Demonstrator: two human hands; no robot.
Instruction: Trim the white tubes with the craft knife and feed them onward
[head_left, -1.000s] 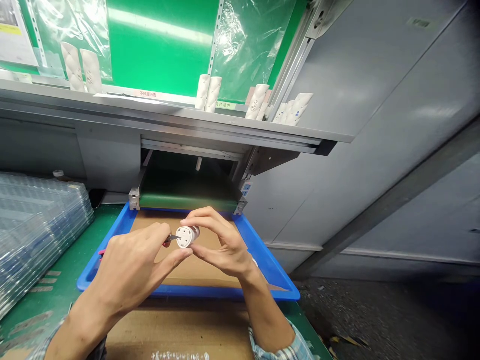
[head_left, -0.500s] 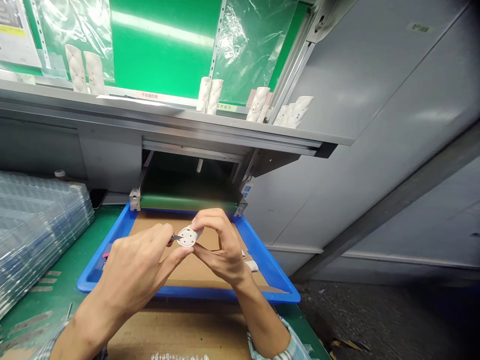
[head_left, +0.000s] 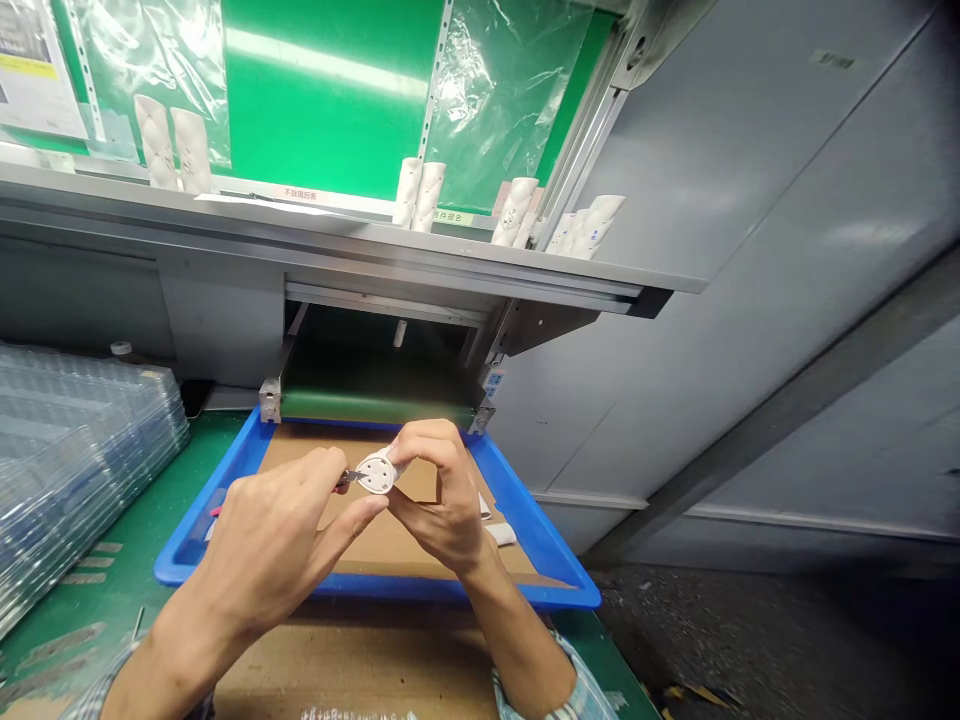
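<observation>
Nearest the body lies a cardboard sheet [head_left: 360,650], and above its far edge the left hand [head_left: 277,520] grips a small pointed blade [head_left: 349,478] with its fingers curled around the handle. Its thumb reaches forward to the lower rim of a white cylinder [head_left: 376,475], which the right hand [head_left: 442,495] pinches between thumb and fingers. The cylinder is held up over the blue tray [head_left: 375,588], its round, holed end turned toward the wearer.

The chief danger, I judge, is a slip: the tip lies against or just over that end (contact is too fine to tell), and both thumbs sit close by. Too much push on the smooth plastic could send the point skidding into bare skin, or score the face. A loose pinch could let the cylinder roll, spoiling the angle; if dropped, it would probably land on the cardboard liner [head_left: 356,550] or knock the white piece [head_left: 501,534] near the right wrist.

Beyond the tray, another small white cylinder [head_left: 400,333] stands on the green conveyor belt [head_left: 375,375]. Were the belt to bring it forward while both hands are occupied, it might tumble into the tray unchecked, beneath the shelf [head_left: 360,232] of white tubes [head_left: 427,198].
</observation>
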